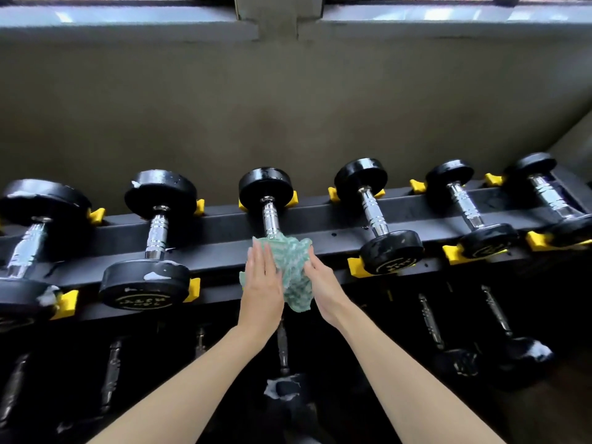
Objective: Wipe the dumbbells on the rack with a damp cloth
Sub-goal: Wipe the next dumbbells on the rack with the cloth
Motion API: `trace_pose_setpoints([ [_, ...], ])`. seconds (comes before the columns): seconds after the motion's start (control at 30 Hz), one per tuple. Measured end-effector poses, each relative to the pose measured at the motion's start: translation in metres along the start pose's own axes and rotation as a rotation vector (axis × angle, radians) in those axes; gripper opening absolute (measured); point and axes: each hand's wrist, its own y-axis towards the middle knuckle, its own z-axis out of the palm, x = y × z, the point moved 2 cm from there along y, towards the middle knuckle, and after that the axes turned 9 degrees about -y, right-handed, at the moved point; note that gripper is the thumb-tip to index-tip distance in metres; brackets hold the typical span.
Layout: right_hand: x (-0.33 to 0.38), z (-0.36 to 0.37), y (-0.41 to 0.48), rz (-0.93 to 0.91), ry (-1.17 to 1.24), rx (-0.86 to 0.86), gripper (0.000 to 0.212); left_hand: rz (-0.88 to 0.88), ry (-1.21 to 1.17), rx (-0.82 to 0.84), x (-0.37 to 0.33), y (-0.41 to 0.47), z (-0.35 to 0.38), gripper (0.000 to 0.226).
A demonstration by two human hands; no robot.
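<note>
A crumpled mint-green cloth (293, 270) wraps the near head of the middle black chrome-handled dumbbell (270, 216) on the black rack (320, 221). The left hand (261, 286) presses it flat-fingered; the right hand (323, 280) braces opposite, finger curl unclear, probably sandwiching it to scrub all round

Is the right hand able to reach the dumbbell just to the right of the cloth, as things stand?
Probably yes. The right hand rests against the green cloth, and the neighbouring dumbbell lies close beside it with nothing between them.
</note>
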Motion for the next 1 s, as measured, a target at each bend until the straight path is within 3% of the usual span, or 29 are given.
trace_pose_setpoints([
  [0.07,0.002,-0.002,-0.009,-0.026,0.032,-0.003,0.044,0.135,0.197,-0.034,0.003,-0.004,0.001,0.048],
  [0.2,0.015,-0.016,-0.034,-0.092,0.098,0.007,0.03,0.421,0.189,0.121,-0.032,-0.015,0.01,0.044],
  [0.3,0.025,-0.049,-0.053,-0.1,0.124,-0.147,0.03,0.331,0.064,0.108,-0.061,-0.012,-0.003,0.033],
  [0.37,0.032,-0.077,-0.066,-0.122,0.08,-0.397,0.028,0.229,-0.076,-0.011,-0.078,0.0,-0.014,0.029],
  [0.43,0.045,-0.104,-0.077,-0.178,-0.014,-0.668,0.032,0.216,-0.239,0.014,-0.1,0.006,-0.011,0.017],
  [0.53,0.06,-0.138,-0.076,-0.266,-0.161,-0.933,0.029,0.209,-0.332,-0.068,-0.135,0.021,0.011,0.023],
  [0.6,0.063,-0.16,-0.061,-0.253,-0.239,-0.995,0.03,0.051,-0.277,-0.075,-0.154,0.035,0.032,0.028],
  [0.67,0.058,-0.181,-0.042,-0.16,-0.368,-0.991,0.036,-0.215,-0.168,-0.037,-0.16,0.052,0.057,0.031],
  [0.73,0.047,-0.194,-0.027,-0.068,-0.416,-0.882,0.046,-0.376,-0.071,0.062,-0.162,0.06,0.078,0.033],
  [0.83,0.03,-0.195,-0.01,-0.016,-0.445,-0.61,0.041,-0.524,-0.294,0.271,-0.175,0.065,0.104,0.048],
  [0.9,0.024,-0.191,-0.006,0.0,-0.429,-0.491,0.043,-0.664,-0.493,0.291,-0.179,0.066,0.116,0.065],
  [1.0,0.022,-0.195,-0.008,-0.029,-0.398,-0.416,0.049,-0.626,-0.495,0.221,-0.172,0.06,0.127,0.078],
])
